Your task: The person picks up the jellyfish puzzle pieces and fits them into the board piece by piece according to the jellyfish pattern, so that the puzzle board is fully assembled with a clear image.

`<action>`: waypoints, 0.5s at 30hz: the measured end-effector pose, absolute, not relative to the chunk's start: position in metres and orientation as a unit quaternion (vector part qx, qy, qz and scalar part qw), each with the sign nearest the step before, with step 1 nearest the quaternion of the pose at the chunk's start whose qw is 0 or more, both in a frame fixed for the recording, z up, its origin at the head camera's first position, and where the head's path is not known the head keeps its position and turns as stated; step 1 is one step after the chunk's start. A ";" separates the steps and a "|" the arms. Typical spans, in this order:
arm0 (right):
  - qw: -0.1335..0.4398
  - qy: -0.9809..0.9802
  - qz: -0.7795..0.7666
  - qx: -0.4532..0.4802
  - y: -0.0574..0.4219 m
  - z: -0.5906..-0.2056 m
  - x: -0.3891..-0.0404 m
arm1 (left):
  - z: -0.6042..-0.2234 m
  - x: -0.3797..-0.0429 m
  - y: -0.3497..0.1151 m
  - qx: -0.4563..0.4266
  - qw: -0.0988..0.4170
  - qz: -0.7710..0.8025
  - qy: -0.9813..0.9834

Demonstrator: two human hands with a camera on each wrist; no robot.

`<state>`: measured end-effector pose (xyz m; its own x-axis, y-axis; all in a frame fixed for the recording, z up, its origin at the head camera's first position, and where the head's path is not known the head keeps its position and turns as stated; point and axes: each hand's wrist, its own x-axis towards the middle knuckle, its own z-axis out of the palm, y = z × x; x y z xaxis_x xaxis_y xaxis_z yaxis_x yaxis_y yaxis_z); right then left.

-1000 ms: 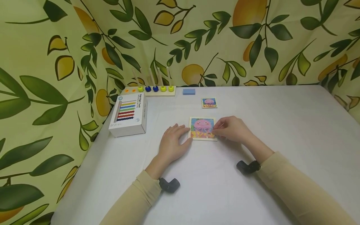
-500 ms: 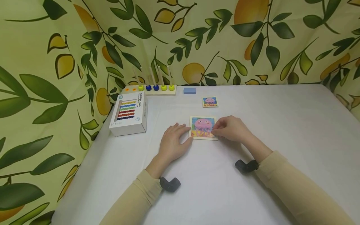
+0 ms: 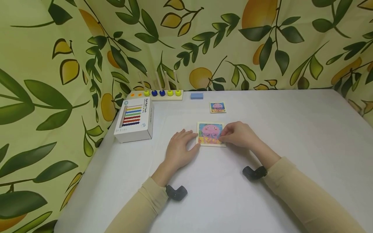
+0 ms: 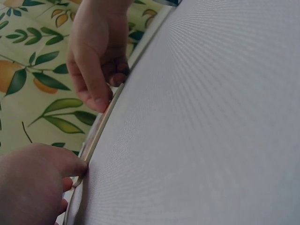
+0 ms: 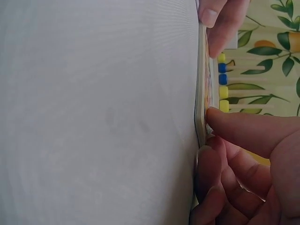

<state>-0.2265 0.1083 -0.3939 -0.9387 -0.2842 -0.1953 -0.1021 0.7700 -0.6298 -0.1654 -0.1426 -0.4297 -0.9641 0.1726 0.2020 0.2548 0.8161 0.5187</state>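
A square jigsaw puzzle with a pink jellyfish picture and a pale wooden frame lies flat on the white table. My left hand rests at its left side, thumb at the near corner and index fingertip on the frame's edge. Across from it, my right hand has thumb and index finger at the lower right of the picture. In the right wrist view, the right thumb presses on the picture surface close to the frame, with the other fingers curled beside the edge. The right hand covers part of the puzzle's right side.
Behind the puzzle lies a small jellyfish picture card, with a blue block farther back. A white box with a bead-abacus picture stands at left. Behind it is a wooden peg board with yellow and blue beads.
A pale gap at the lower right of the jellyfish picture, seen a second ago, has closed. Both hands stay in nearly the same place.
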 end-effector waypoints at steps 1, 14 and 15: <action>0.141 0.930 -0.322 -0.104 0.109 -0.394 -0.226 | -0.430 -0.165 -0.142 -0.113 0.074 -0.282 -0.950; 0.145 0.927 -0.337 -0.083 0.110 -0.395 -0.229 | -0.429 -0.166 -0.142 -0.113 0.073 -0.283 -0.950; 0.146 0.926 -0.339 -0.080 0.110 -0.396 -0.230 | -0.429 -0.165 -0.142 -0.112 0.073 -0.284 -0.949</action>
<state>-0.2296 0.1099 -0.3959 -0.9446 -0.2470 -0.2162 -0.0489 0.7571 -0.6515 -0.1653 -0.1418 -0.4293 -0.9642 0.1719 0.2019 0.2545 0.8134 0.5231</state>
